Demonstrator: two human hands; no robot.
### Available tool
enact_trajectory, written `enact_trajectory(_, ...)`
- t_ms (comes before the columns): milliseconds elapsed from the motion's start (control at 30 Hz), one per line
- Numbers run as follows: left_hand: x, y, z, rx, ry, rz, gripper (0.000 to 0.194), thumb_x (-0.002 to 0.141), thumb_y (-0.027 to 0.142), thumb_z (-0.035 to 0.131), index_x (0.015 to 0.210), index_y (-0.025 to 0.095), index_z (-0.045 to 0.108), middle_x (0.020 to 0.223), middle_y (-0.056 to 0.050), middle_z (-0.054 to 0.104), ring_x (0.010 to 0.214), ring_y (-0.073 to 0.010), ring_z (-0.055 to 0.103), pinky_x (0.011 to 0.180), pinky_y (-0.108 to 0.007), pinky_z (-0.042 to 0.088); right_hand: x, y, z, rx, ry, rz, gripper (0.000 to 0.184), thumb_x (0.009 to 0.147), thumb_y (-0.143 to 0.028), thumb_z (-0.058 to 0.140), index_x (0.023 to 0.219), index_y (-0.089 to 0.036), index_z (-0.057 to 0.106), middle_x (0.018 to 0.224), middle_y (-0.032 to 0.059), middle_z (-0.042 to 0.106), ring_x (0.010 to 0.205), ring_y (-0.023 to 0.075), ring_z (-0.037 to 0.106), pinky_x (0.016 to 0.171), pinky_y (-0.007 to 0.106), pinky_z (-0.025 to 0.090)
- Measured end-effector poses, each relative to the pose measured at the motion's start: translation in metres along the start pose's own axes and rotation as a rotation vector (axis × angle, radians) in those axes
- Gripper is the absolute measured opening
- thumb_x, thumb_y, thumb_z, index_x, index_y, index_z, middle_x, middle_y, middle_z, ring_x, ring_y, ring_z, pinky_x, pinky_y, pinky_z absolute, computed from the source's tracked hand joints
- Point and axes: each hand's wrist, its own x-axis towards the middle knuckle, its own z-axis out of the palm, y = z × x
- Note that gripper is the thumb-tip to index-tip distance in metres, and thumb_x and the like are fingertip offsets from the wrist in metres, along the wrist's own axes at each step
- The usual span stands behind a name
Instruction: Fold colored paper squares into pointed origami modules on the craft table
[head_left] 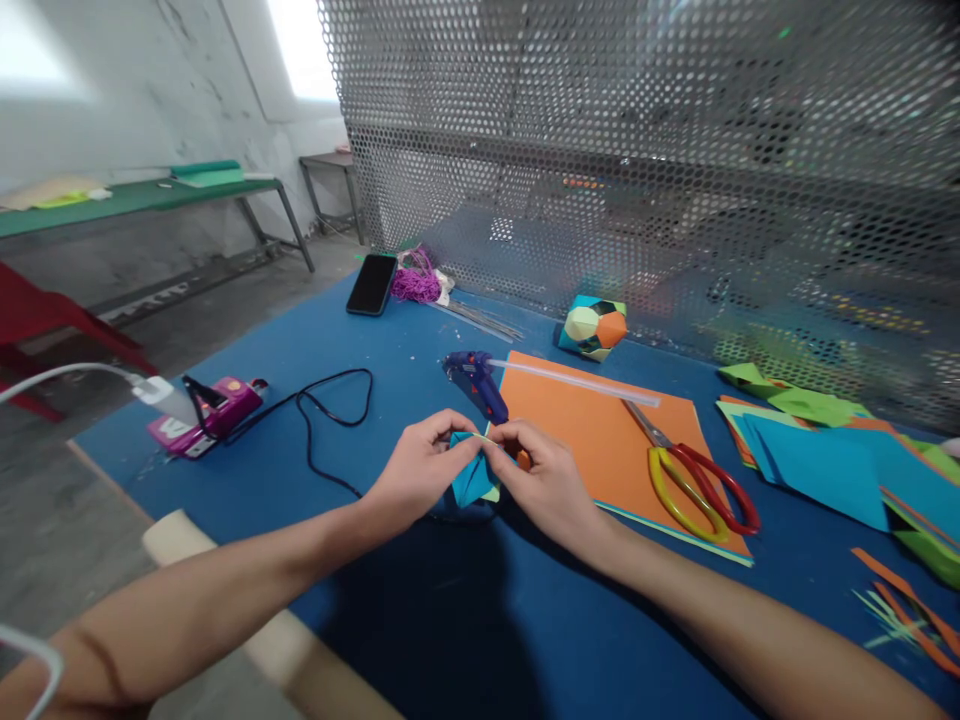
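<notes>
Blue piece is pinched between left fingers and right fingers, at or just over the bench. Folds look made, top edge looks unfinished; can't tell if glued. Glue gun lies just beyond. Ball by the mesh looks complete. Scissors rest on orange sheets, apparently uncut.

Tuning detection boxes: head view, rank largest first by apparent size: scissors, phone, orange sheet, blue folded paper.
1. Orange sheet
2. Scissors
Unranked: phone and blue folded paper look alike; the paper is partly hidden.
</notes>
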Motion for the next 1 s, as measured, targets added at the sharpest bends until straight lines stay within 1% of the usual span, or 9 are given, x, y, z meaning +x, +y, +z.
enact_trajectory(100,0.0,0.0,0.0,0.073,0.006,0.06,0.014,0.072,0.029,0.057,0.073,0.016,0.063,0.068,0.001,0.06,0.062,-0.0112,0.052,0.057,-0.021,0.042,0.0,0.002,-0.001,-0.01,-0.022,-0.006,0.015,0.087,-0.024,0.048,0.074,-0.021,0.052,0.067,-0.001,0.054,0.061,0.0118,0.05,0.057,0.024,0.04)
enact_trajectory(267,0.0,0.0,-0.003,0.237,-0.021,0.285,0.011,0.075,0.022,0.054,0.074,0.017,0.064,0.078,-0.002,0.063,0.068,-0.0117,0.054,0.061,-0.022,0.041,0.0,0.007,-0.002,-0.169,-0.058,-0.177,0.016,0.091,-0.022,0.041,0.078,-0.02,0.051,0.072,0.0021,0.054,0.065,0.0138,0.052,0.061,0.026,0.04)
enact_trajectory(367,-0.002,0.0,-0.004,0.259,-0.045,0.339,0.012,0.076,0.019,0.053,0.07,0.016,0.063,0.073,-0.002,0.061,0.069,-0.0125,0.055,0.067,-0.024,0.042,-0.001,0.008,-0.002,-0.223,-0.069,-0.242,0.016,0.09,-0.02,0.041,0.077,-0.02,0.051,0.071,0.0026,0.053,0.067,0.0151,0.052,0.063,0.028,0.04)
enact_trajectory(433,-0.003,-0.001,-0.003,0.253,-0.029,0.319,0.013,0.076,0.019,0.053,0.067,0.016,0.062,0.069,-0.001,0.06,0.068,-0.0125,0.054,0.066,-0.024,0.042,-0.001,0.007,-0.003,-0.174,-0.069,-0.215,0.015,0.09,-0.021,0.042,0.078,-0.02,0.052,0.071,0.0022,0.054,0.068,0.0147,0.052,0.063,0.027,0.04)
enact_trajectory(533,-0.002,-0.003,-0.002,0.215,0.03,0.249,0.013,0.076,0.023,0.055,0.068,0.016,0.062,0.069,-0.001,0.06,0.066,-0.0124,0.054,0.063,-0.023,0.041,-0.002,0.004,-0.005,-0.083,-0.075,-0.127,0.01,0.088,-0.022,0.044,0.087,-0.02,0.054,0.078,0.0023,0.057,0.067,0.0129,0.053,0.061,0.025,0.041)
enact_trajectory(700,0.002,-0.006,-0.002,0.091,0.115,0.142,0.007,0.071,0.023,0.057,0.068,0.016,0.058,0.066,0.002,0.059,0.063,-0.0109,0.052,0.06,-0.022,0.041,-0.005,0.006,-0.003,-0.08,-0.061,-0.062,0.011,0.084,-0.024,0.05,0.093,-0.02,0.055,0.079,0.0022,0.056,0.068,0.0137,0.051,0.063,0.026,0.043)
enact_trajectory(800,0.004,-0.006,-0.001,0.082,0.092,0.085,0.002,0.066,0.017,0.056,0.067,0.016,0.056,0.061,0.004,0.055,0.057,-0.0092,0.049,0.054,-0.02,0.039,-0.007,0.011,0.001,-0.079,-0.051,-0.041,0.01,0.085,-0.023,0.049,0.092,-0.021,0.056,0.08,0.0021,0.058,0.069,0.014,0.053,0.063,0.026,0.043)
enact_trajectory(867,0.004,-0.006,-0.001,0.091,0.06,0.07,0.006,0.064,0.016,0.055,0.07,0.016,0.058,0.061,0.004,0.056,0.056,-0.0088,0.048,0.053,-0.02,0.038,-0.006,0.015,0.002,-0.085,-0.041,-0.057,0.01,0.086,-0.022,0.048,0.091,-0.021,0.057,0.079,0.0019,0.058,0.069,0.0138,0.054,0.064,0.026,0.043)
enact_trajectory(1000,0.003,-0.008,0.0,0.113,0.019,0.101,0.009,0.069,0.023,0.057,0.071,0.016,0.062,0.067,0.001,0.06,0.061,-0.0102,0.051,0.057,-0.021,0.04,-0.004,0.017,0.001,-0.083,-0.037,-0.108,0.013,0.087,-0.018,0.045,0.089,-0.02,0.058,0.078,0.0022,0.058,0.069,0.0137,0.055,0.065,0.026,0.043)
